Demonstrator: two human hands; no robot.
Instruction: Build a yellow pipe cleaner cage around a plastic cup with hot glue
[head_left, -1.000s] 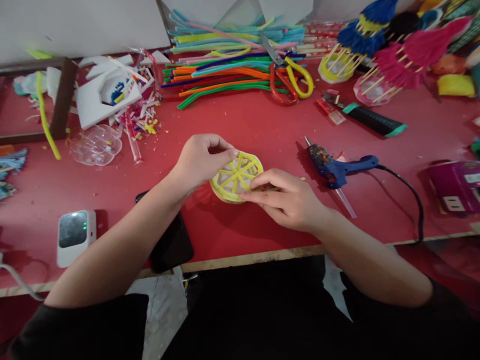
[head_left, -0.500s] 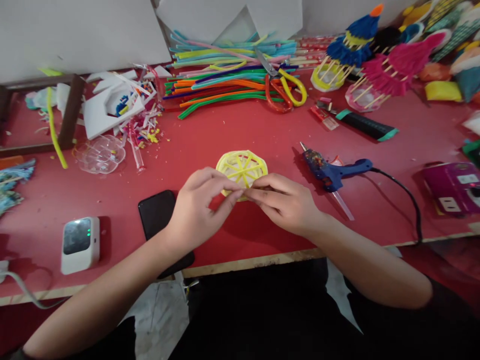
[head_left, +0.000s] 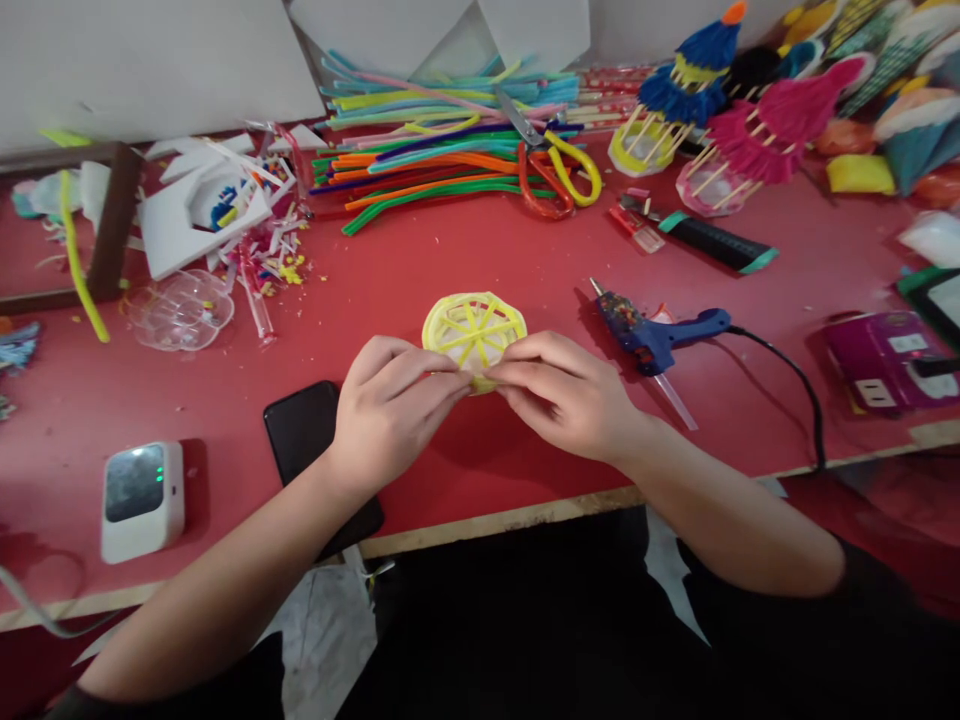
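Observation:
A round yellow and white craft wheel (head_left: 475, 325), with yellow spokes crossing at its middle, is held a little above the red table. My left hand (head_left: 397, 405) pinches its near rim from the left, fingers curled and pressed together. From the right, my right hand (head_left: 574, 395) pinches the same rim close by, the fingertips of the two hands nearly meeting. Those fingertips cover the near edge of the wheel. A blue hot glue gun (head_left: 652, 325) with a clear glue stick lies to the right of my right hand. Beneath my left forearm is a black phone (head_left: 300, 425).
Colourful pipe cleaners (head_left: 435, 160) lie at the back, with scissors (head_left: 547, 155) on them. A utility knife (head_left: 716, 240) rests at the back right, near stick-and-crepe models (head_left: 780, 125). Foam scraps (head_left: 169, 225) and a clear plastic palette (head_left: 180, 310) are on the left, above a white device (head_left: 142, 500).
My left hand has moved from the wheel's upper left rim down to the near rim, beside my right hand. The wheel has tilted a little, and the view has shifted slightly.

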